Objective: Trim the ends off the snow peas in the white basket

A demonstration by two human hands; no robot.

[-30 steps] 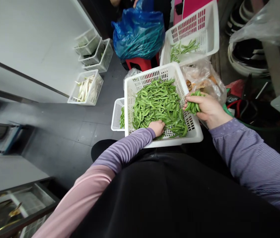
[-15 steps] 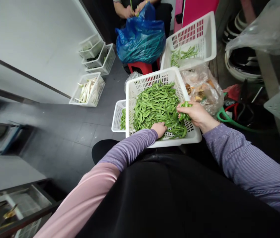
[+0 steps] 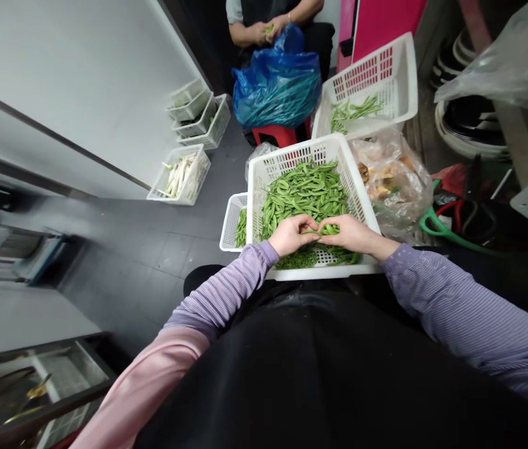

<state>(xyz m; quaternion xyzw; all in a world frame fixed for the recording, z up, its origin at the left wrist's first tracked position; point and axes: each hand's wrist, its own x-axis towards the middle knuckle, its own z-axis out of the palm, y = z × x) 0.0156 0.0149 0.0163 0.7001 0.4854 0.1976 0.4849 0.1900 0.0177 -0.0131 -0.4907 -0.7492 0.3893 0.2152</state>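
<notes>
- Pinching a small bunch of snow peas point(image 3: 327, 229) between the fingertips of the left hand point(image 3: 292, 236) and the right hand point(image 3: 349, 234), both hands closed on the pods and almost meeting, with the exact hold on each pod partly hidden by the fingers.
- Holding that bunch just above a large heap of snow peas point(image 3: 304, 193) spread across most of a white plastic basket point(image 3: 320, 149), both hands over its near side, with some bare mesh showing at the near edge.
- Showing a thin scatter of pods in a far white basket point(image 3: 376, 68) beyond the heap, and a few more in a small white basket point(image 3: 232, 221) tucked beneath the large one's left edge.
- Judging from these amounts, most of the pods appear left to handle in the large basket, with only a modest share lying in the far basket; impossible to tell how the small basket's pods count.
- Noting, further off, a co-worker's hands point(image 3: 268, 30) holding a pod behind a blue plastic bag point(image 3: 277, 87), above a red stool point(image 3: 278, 134).
</notes>
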